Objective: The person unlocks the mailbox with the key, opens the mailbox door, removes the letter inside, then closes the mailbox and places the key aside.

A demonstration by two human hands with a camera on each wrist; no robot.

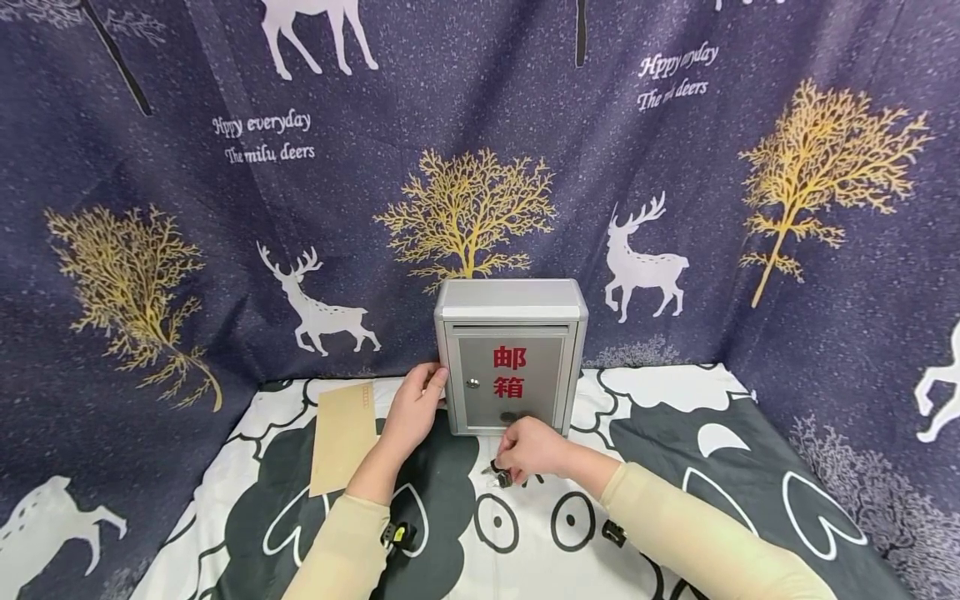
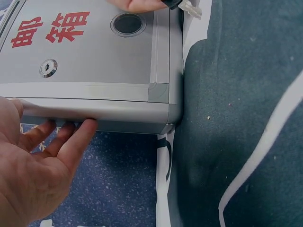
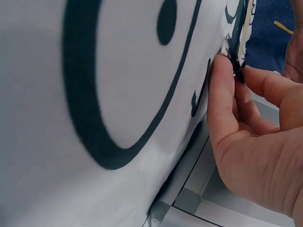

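A grey metal mailbox (image 1: 510, 304) with red characters stands upright against the backdrop. Its front door has a round silver keyhole lock (image 2: 48, 68) and a dark oval window (image 2: 128, 23). My left hand (image 1: 415, 410) rests on the box's left side; in the left wrist view its extended fingers (image 2: 78, 144) touch the side wall. Just in front of the lower door, my right hand (image 1: 531, 450) pinches small black-headed keys (image 1: 502, 477) between thumb and fingers, low over the cloth. Shiny, pale bits (image 2: 191, 8) hang from them; the fingers hide most of the keys.
A tan envelope (image 1: 341, 442) lies on the cloth left of my left forearm. Under everything spreads a black-and-white cartoon-patterned cloth (image 1: 540, 567). A dark blue curtain (image 1: 480, 100) with deer and trees closes off the back and both sides.
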